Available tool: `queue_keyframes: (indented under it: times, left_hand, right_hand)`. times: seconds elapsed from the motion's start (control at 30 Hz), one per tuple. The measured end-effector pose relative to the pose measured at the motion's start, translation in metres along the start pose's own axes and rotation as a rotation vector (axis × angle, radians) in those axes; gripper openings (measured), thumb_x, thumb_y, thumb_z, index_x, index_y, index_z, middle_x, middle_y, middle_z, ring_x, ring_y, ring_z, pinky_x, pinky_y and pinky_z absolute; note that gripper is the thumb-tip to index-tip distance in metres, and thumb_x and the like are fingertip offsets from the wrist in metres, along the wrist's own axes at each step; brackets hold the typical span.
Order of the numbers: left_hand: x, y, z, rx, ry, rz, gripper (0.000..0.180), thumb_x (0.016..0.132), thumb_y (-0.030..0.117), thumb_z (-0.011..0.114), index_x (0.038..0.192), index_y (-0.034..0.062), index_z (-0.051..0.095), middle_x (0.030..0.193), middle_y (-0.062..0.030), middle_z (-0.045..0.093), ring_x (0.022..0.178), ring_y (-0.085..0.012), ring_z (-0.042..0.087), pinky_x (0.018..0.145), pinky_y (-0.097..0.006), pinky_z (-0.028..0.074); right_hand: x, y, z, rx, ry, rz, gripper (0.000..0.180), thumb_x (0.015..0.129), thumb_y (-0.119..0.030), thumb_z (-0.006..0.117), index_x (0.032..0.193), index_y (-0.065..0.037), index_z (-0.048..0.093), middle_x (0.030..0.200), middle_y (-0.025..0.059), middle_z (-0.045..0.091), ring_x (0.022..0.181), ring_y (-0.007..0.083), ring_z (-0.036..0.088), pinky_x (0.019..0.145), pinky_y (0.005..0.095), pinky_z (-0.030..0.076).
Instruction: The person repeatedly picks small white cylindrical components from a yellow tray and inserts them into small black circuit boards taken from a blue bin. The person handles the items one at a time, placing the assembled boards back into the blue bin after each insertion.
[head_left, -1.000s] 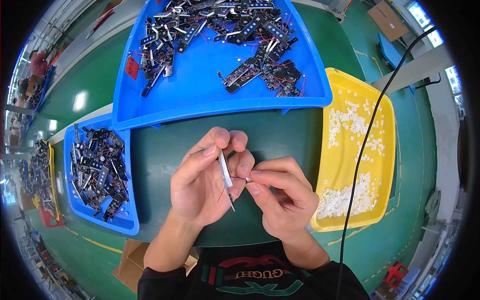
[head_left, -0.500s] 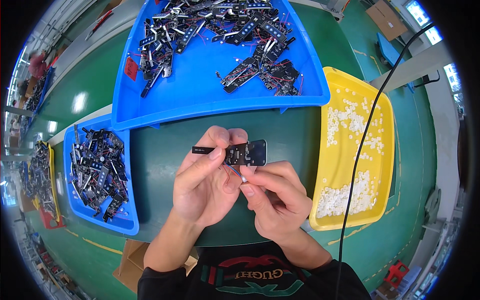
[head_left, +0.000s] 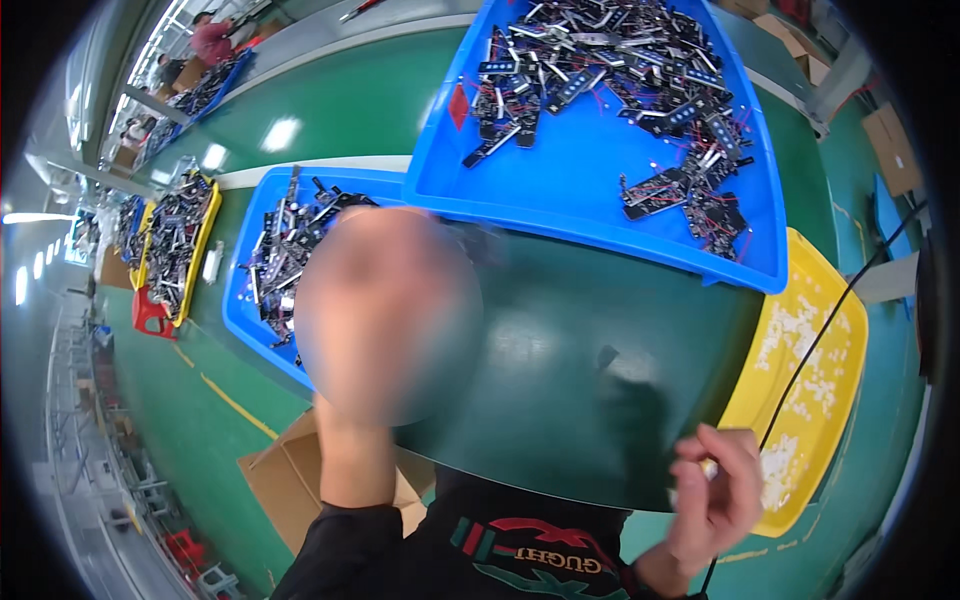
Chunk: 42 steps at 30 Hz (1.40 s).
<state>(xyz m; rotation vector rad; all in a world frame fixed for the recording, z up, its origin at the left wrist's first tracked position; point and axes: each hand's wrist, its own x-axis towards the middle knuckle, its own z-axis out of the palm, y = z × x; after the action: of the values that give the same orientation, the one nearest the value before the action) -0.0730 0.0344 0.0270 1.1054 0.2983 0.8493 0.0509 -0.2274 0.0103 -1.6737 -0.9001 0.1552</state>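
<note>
My left hand (head_left: 385,310) is raised in front of the smaller blue bin (head_left: 240,310) and is blurred, so its fingers cannot be made out. A smeared dark shape (head_left: 478,240) shows at its far right side; whether the hand holds it is unclear. Beside the near edge of the yellow tray (head_left: 742,395), my right hand (head_left: 715,505) is closed with curled fingers. A small white piece (head_left: 708,467) shows between its thumb and fingers. Dark circuit boards (head_left: 290,235) with thin wires are heaped in the smaller bin, partly hidden by my left hand.
A large blue bin (head_left: 560,215) at the far side carries many circuit boards (head_left: 620,60). Small white pieces (head_left: 790,455) lie in the yellow tray, which a black cable (head_left: 815,345) crosses. Below the dark green tabletop (head_left: 560,370) stands a cardboard box (head_left: 285,465).
My hands have parted: the left moved left and up, away from where it held a circuit board; the right moved right and down to the yellow tray. The view has turned left.
</note>
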Motion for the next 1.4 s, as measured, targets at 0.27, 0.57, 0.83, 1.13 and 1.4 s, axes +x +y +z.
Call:
queue_keyframes:
  times: [0.27,0.57,0.83,1.13,1.4]
  left_hand:
    - [0.024,0.039,-0.102,1.296,0.260,0.170,0.011,0.086,0.004,0.061,0.097,0.0025,0.062,0.098,-0.0046,0.057,0.084,-0.0122,0.059,0.073,-0.026,0.047]
    - [0.045,0.038,-0.061,1.589,-0.091,0.092,0.019,0.081,0.011,0.067,0.097,0.0024,0.066,0.094,-0.0106,0.062,0.083,-0.0222,0.058,0.077,-0.031,0.046]
    - [0.061,-0.016,0.039,1.519,-0.302,0.292,0.018,0.080,0.009,0.067,0.097,0.0020,0.066,0.088,-0.0098,0.064,0.079,-0.0207,0.061,0.069,-0.029,0.046]
    - [0.135,-0.086,0.082,1.648,-0.723,0.049,0.028,0.074,0.011,0.071,0.101,0.0034,0.069,0.094,-0.0172,0.069,0.088,-0.0312,0.066,0.080,-0.039,0.051]
    - [0.126,-0.065,0.079,1.288,-0.562,0.025,0.011,0.078,0.009,0.071,0.083,-0.0009,0.068,0.089,-0.0084,0.065,0.081,-0.0173,0.062,0.074,-0.030,0.048]
  right_hand:
    - [-0.002,0.035,-0.055,-0.662,0.014,0.334,0.026,0.082,0.002,0.057,0.108,0.004,0.060,0.097,0.0140,0.056,0.086,0.0280,0.054,0.073,0.0353,0.044]
    - [-0.003,0.048,-0.052,-0.728,-0.046,0.204,0.027,0.075,0.006,0.060,0.101,0.005,0.060,0.094,0.0161,0.053,0.090,0.0339,0.053,0.079,0.0394,0.044]
    - [-0.007,0.059,-0.061,-0.626,-0.105,0.218,0.013,0.072,0.005,0.061,0.082,0.001,0.053,0.071,0.0177,0.050,0.072,0.0370,0.051,0.063,0.0445,0.041]
    - [-0.019,0.040,-0.068,-0.705,-0.109,0.109,0.022,0.066,0.001,0.065,0.087,-0.001,0.060,0.081,0.0118,0.053,0.076,0.0302,0.052,0.068,0.0391,0.045]
    - [-0.016,0.052,-0.067,-0.655,-0.057,0.126,0.016,0.062,0.003,0.065,0.074,-0.003,0.056,0.073,0.0104,0.052,0.071,0.0305,0.052,0.065,0.0394,0.044]
